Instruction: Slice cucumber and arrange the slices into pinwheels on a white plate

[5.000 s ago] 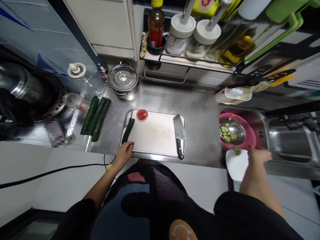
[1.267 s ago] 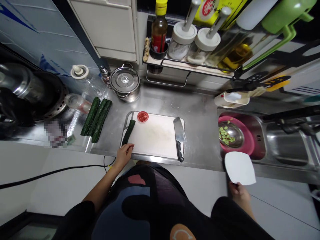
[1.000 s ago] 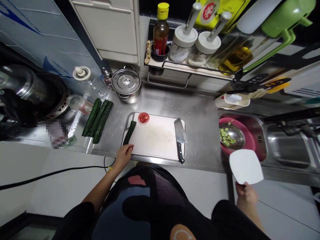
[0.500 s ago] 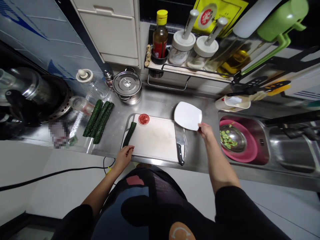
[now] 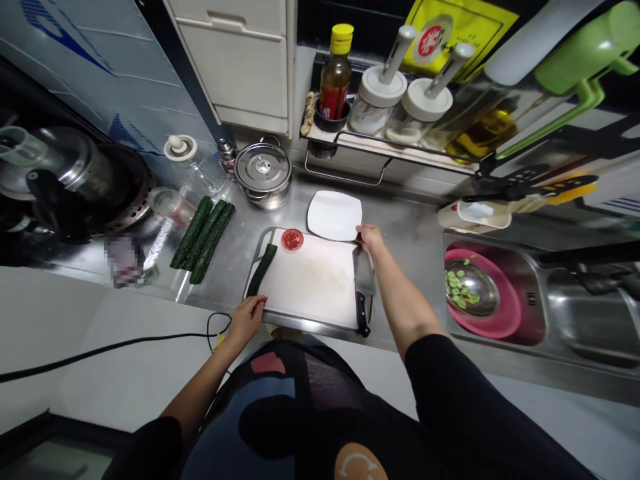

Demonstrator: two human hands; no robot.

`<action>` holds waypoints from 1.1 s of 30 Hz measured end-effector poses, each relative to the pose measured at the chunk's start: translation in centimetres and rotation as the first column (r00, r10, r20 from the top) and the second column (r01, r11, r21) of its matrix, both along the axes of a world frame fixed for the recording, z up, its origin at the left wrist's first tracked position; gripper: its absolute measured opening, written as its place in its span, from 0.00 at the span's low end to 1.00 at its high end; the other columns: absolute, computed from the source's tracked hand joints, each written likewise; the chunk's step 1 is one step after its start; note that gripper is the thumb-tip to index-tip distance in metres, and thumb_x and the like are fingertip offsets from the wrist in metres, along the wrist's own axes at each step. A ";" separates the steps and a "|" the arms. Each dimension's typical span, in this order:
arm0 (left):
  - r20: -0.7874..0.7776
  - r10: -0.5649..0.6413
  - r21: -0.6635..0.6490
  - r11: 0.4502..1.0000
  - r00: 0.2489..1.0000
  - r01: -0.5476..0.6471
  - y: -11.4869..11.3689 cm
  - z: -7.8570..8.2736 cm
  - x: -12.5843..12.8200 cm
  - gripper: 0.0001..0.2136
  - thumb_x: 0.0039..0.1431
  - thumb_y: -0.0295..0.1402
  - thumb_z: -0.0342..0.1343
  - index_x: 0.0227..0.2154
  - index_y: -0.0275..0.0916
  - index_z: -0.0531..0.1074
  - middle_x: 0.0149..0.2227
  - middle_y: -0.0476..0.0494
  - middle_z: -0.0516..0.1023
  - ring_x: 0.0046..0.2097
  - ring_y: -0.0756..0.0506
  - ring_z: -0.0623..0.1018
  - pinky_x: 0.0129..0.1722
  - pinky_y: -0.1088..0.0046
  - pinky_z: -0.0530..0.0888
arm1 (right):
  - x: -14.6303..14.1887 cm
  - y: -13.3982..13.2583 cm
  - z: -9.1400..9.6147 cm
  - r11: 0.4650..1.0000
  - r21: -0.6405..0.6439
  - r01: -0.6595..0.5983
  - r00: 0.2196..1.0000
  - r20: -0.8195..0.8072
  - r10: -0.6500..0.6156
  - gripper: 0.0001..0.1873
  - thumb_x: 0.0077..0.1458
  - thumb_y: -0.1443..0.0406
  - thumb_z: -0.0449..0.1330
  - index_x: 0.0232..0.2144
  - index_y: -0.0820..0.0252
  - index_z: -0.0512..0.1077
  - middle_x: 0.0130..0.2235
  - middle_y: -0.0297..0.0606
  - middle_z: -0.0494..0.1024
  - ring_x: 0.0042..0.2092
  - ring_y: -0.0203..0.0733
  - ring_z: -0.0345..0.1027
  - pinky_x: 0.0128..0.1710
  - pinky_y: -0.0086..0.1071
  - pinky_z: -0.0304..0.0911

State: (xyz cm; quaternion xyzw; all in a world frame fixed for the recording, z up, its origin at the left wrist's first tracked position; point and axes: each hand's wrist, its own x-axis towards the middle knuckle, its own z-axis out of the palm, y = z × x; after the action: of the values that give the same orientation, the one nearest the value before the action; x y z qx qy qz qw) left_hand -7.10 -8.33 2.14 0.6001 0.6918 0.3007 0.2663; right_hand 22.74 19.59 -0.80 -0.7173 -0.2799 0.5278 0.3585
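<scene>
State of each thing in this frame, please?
white plate: face up, held at one corner
right hand: pinching the plate's corner
left hand: loosely curled by the board
cucumber piece: unpeeled, on the board
knife: lying flat, unheld
three cucumbers: whole
green slices: in a metal bowl
steel pot: lidded
jars: lidded
sauce bottle: upright, capped

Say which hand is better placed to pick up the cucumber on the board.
Probably the left hand: it sits by that cucumber, while the right hand holds the white plate.
</scene>
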 end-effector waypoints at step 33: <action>-0.036 0.020 0.004 1.000 0.999 -0.020 -0.9 -0.3 0.4 0.10 0.59 0.33 0.46 0.34 0.41 0.74 0.31 0.47 0.79 0.34 0.48 0.78 0.36 0.72 0.76 | -3.1 -0.1 -0.3 0.991 -0.030 -0.127 0.925 0.356 0.130 0.11 0.45 0.71 0.58 0.16 0.58 0.61 0.15 0.24 0.59 0.22 0.32 0.60 0.26 0.26 0.63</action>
State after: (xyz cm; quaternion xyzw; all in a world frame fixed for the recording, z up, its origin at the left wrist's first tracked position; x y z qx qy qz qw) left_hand -6.68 -9.18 1.80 0.5990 0.7018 0.2938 0.2498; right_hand 19.69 19.48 -1.09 -0.7824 -0.3852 0.4119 0.2643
